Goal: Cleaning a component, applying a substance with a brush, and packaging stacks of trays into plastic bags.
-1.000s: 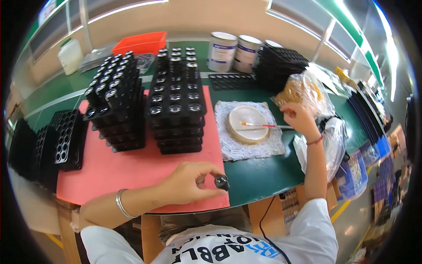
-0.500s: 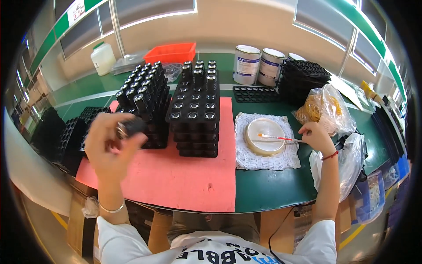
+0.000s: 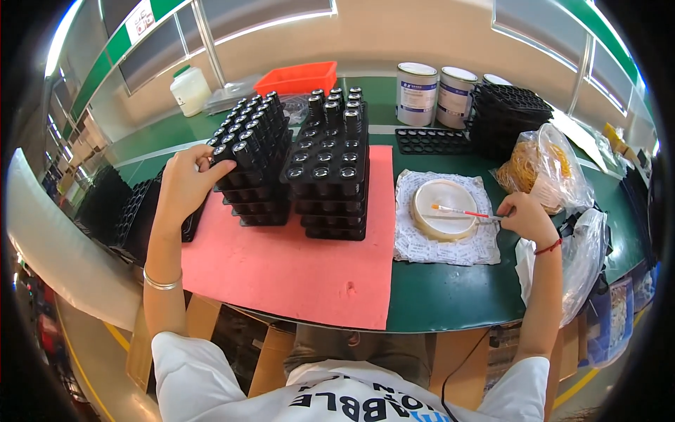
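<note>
My left hand (image 3: 187, 184) is at the near left corner of the left tray stack, its thumb and fingers closed around a black cylinder (image 3: 221, 154) with a silver top. Several more such black cylinders (image 3: 245, 130) stand upright in that stack's top tray. To its right, a second stack of black trays (image 3: 328, 204) has cylinders raised at the back and silver tops sunk in the front holes. My right hand (image 3: 529, 219) pinches a small paintbrush (image 3: 464, 211), whose bristles reach over a round, shallow white dish (image 3: 445, 194). The dish rests on a printed cloth or paper (image 3: 410, 251).
A pink mat (image 3: 295, 281) lies under the stacks on the green table. Metal cans (image 3: 416, 95), piled black trays (image 3: 508, 116) and a bag of yellow bands (image 3: 538, 165) stand at the right. Behind are a red bin (image 3: 299, 77) and a white jar (image 3: 190, 91).
My left hand has carried the black cylinder from above the mat's left side to the left tray stack's near corner. My right hand keeps the brush over the dish. The view has shifted slightly.
</note>
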A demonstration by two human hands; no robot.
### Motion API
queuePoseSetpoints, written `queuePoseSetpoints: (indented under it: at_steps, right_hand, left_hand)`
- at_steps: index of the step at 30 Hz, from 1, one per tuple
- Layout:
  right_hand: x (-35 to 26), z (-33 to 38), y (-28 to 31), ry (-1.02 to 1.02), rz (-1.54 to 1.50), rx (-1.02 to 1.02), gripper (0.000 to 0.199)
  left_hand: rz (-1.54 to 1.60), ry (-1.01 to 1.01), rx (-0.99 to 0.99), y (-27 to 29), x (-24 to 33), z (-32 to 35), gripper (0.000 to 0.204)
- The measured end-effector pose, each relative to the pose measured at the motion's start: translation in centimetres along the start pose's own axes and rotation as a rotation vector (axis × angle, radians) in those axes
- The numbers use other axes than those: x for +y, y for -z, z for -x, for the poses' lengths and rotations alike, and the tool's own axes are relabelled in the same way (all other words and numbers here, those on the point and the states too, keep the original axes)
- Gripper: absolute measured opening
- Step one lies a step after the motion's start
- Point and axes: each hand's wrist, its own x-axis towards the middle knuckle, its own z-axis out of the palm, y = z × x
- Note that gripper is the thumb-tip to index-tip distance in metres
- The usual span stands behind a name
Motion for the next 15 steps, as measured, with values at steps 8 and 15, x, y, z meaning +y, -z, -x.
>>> queuePoseSetpoints:
  at_steps: [8, 15]
  right_hand:
    - [0.1, -0.1, 0.1, 0.078, -0.022, 0.050, 0.008]
    - [-0.4, -0.7, -0.1, 0.167, -0.224, 0.238, 0.010]
  left_hand:
    - [0.023, -0.004, 0.075, 0.4, -0.1, 1.1, 0.036]
    - [-0.027, -0.148, 0.085, 0.8, 8.0, 1.5, 0.032]
